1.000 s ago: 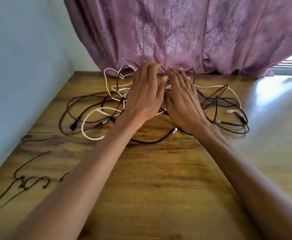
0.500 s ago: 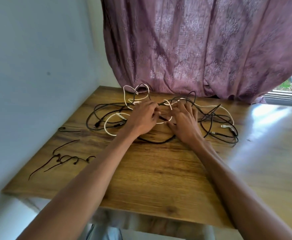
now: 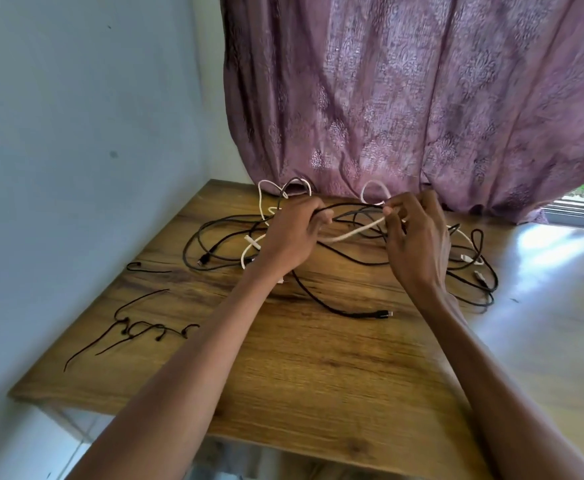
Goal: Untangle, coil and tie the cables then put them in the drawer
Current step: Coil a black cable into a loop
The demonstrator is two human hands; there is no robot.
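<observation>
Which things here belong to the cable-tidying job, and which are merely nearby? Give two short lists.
Job: tangled black cables; white cable, held by the left hand and pinched by the right hand; thin black ties.
Nearby: wooden table; purple curtain; wall.

Table layout

Cables (image 3: 318, 271) lie on the table (image 3: 318, 375) at its rear, before the curtain (image 3: 422, 98); ties (image 3: 134, 327) lie left, near the wall (image 3: 75, 133).
</observation>
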